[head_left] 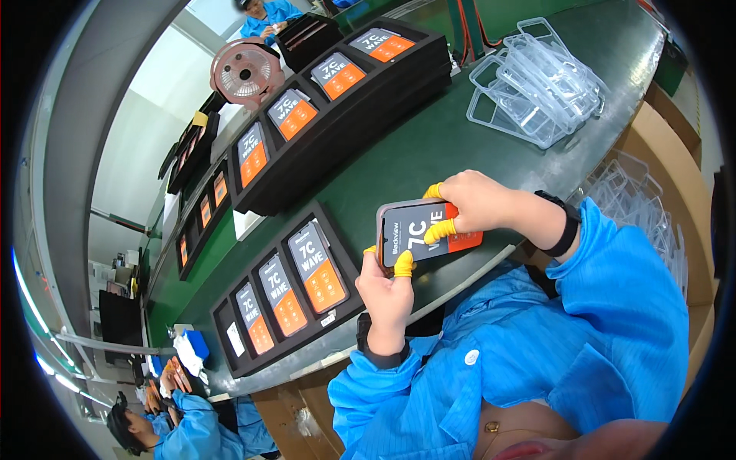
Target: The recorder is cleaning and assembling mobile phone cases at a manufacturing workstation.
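Observation:
Over the near edge of the bench, both my hands grip a smartphone (416,228) lying sideways, its front covered by a grey and orange printed film. A pale rim runs round it, like the edge of a clear case. My left hand (386,301) pinches its left lower corner, thumb on the front. Across the right part, my right hand (477,201) has its thumb on the film and a finger at the far edge. Yellow finger cots cover thumbs and fingertips. To the left, a black foam tray (328,317) holds 3 similar phones (317,263) in slots; another slot holds a small white piece.
A stack of black trays (345,115) with several phones stands farther back. Clear phone cases (537,88) are heaped at the far right, with more in a cardboard box (667,153) beside me. A fan (245,74) and co-workers in blue (195,429) are around the green bench (368,165).

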`<state>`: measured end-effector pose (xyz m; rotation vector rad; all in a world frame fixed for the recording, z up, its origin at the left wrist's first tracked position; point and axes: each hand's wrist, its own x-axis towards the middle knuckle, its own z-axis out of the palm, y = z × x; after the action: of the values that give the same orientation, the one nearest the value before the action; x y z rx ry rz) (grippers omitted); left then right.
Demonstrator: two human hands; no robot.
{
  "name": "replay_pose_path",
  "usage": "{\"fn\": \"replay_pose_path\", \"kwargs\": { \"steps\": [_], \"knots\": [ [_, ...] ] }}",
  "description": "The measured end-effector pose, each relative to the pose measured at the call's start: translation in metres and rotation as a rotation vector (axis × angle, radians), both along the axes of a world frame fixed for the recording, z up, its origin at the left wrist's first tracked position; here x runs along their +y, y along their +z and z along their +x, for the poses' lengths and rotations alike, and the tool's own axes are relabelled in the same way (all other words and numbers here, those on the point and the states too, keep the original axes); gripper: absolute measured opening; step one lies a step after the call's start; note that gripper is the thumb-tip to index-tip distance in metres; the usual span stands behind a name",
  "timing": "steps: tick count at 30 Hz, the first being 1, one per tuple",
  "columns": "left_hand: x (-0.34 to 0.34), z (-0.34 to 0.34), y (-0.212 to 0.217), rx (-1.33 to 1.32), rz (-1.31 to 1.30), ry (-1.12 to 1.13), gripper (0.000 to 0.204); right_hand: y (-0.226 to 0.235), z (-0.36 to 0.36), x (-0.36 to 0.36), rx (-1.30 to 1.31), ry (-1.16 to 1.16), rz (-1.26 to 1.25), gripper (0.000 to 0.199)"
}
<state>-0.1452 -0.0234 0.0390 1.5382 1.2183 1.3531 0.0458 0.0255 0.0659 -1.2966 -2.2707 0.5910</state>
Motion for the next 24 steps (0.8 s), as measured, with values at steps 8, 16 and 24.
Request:
{"fn": "replay_pose_path", "kwargs": {
  "steps": [8, 16, 24],
  "knots": [
    [0.014, -0.012, 0.008, 0.015, -0.091, -0.091, 0.019, -0.001, -0.001, -0.009, -0.043, -0.115, -0.010, 0.033],
    [0.012, -0.008, 0.006, 0.244, -0.174, -0.018, 0.015, -0.016, -0.013, -0.022, -0.035, -0.242, 0.206, 0.029],
    [0.006, -0.008, -0.004, 0.007, -0.229, -0.404, 0.039, -0.001, 0.001, -0.023, 0.692, -0.180, -0.378, 0.038]
  ]
}}
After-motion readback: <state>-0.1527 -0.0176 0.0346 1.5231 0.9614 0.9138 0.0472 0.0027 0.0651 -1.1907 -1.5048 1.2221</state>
